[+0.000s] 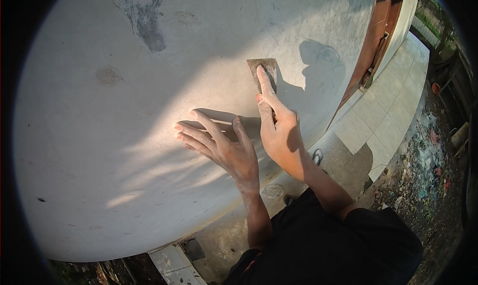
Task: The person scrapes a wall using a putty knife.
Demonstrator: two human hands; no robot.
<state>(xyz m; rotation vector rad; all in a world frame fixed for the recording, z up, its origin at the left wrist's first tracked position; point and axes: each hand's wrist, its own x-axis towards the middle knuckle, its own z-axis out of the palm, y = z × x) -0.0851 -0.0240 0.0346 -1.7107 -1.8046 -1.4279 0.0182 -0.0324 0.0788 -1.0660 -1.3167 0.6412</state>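
Left hand (226, 153) held spread, nothing gripped; wall contact can't be told. Scraper (272, 74) grasped in right hand (283, 128), nearer of two; blade pointed away from body, long axis lined up along index finger, held at wall (124, 140). Beyond, brown door (374, 38) seen. Counted: two hands, one scraper, one wall, one door.
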